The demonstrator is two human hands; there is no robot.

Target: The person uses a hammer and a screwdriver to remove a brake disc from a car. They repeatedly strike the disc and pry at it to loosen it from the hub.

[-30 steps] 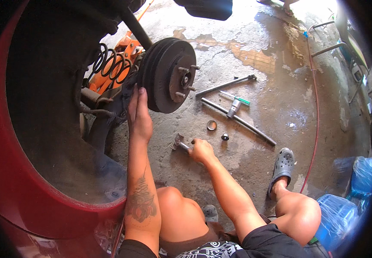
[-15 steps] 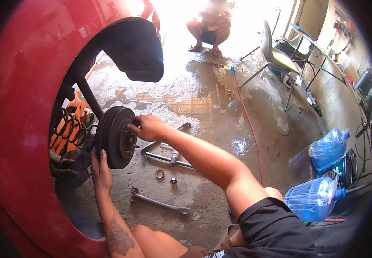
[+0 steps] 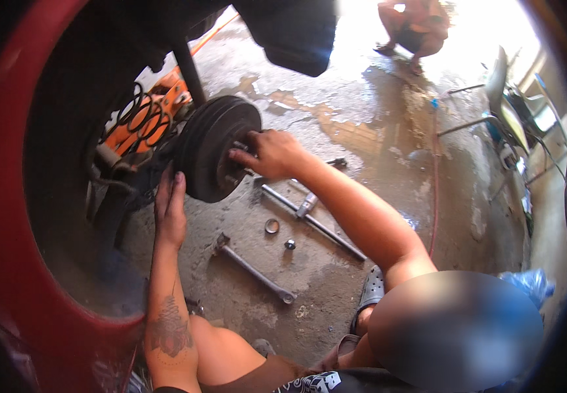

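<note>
A dark round brake drum (image 3: 195, 147) with studs on its face sits under the red car's wheel arch. My right hand (image 3: 271, 154) is at the middle of that face, fingers curled in among the studs and thumb against the hub; the fingertips are partly hidden. Along the drum's lower left rim lies my left hand (image 3: 170, 203), its fingers stretched upward and touching the edge. On the floor below are a long bar with a sliding head (image 3: 309, 219), a wrench (image 3: 257, 272), a metal ring (image 3: 271, 226) and a nut (image 3: 290, 245).
The red fender (image 3: 1, 170) curves round the left side. Behind the drum are a coil spring (image 3: 140, 108) and an orange metal frame (image 3: 177, 92). A person (image 3: 417, 26) crouches at the back. A red hose (image 3: 435, 190), chair (image 3: 498, 85) and blue plastic bottle (image 3: 526, 285) are at the right.
The view has shifted, so the drum and floor tools appear elsewhere in the picture. Both hands stay at the drum, the right one still at its middle.
</note>
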